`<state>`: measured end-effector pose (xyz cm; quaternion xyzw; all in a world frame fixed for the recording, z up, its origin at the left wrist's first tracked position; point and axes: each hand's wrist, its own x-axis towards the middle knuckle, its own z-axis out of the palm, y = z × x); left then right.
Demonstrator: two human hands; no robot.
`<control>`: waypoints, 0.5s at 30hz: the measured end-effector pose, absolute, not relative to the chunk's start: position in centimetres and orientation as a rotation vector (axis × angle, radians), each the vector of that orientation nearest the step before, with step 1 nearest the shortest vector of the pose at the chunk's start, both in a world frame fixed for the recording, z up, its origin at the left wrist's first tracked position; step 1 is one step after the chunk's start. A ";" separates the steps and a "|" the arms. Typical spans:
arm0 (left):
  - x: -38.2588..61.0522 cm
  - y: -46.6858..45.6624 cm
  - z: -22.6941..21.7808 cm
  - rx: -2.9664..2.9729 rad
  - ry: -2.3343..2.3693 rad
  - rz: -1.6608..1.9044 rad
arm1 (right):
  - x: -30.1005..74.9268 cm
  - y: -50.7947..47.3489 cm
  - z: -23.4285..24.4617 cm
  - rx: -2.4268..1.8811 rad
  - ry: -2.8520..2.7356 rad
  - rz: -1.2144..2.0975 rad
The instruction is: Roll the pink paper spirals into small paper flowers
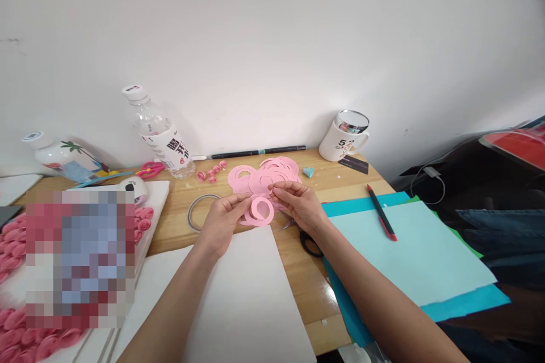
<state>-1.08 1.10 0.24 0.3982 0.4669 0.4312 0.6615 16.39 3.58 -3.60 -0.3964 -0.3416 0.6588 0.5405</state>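
Observation:
Between my hands hangs a pink paper spiral point(266, 220), cut as a curling strip. My left hand point(225, 218) pinches the spiral at its left side. Fingertips of my right hand point(298, 201) are closed at the upper right, on what looks like the strip's other end. Just behind lies a heap of pink paper spirals point(279, 167). Black-handled scissors point(310, 244) rest partly under my right wrist. Several small rolled pink paper roses point(212, 173) sit to the left of the heap, and a roll of tape point(191, 215) lies beside my left hand.
White board point(238, 300) lies below my hands. Blue paper sheets point(409, 255) with a pen point(382, 212) are at right. A water bottle point(164, 136), a mug point(340, 139) and a black pen point(259, 152) line the wall. Pink roses point(42, 346) cover a board at left.

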 end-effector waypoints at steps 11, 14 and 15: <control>-1.0 1.0 0.2 0.900 1.043 0.951 | 16.4 3.5 -3.7 -0.962 -0.803 1.554; -1.1 1.1 0.3 0.874 1.046 0.970 | 16.2 3.5 -3.4 -0.933 -0.819 1.557; -1.1 1.1 0.4 0.867 1.047 0.978 | 16.2 3.5 -3.3 -0.914 -0.833 1.562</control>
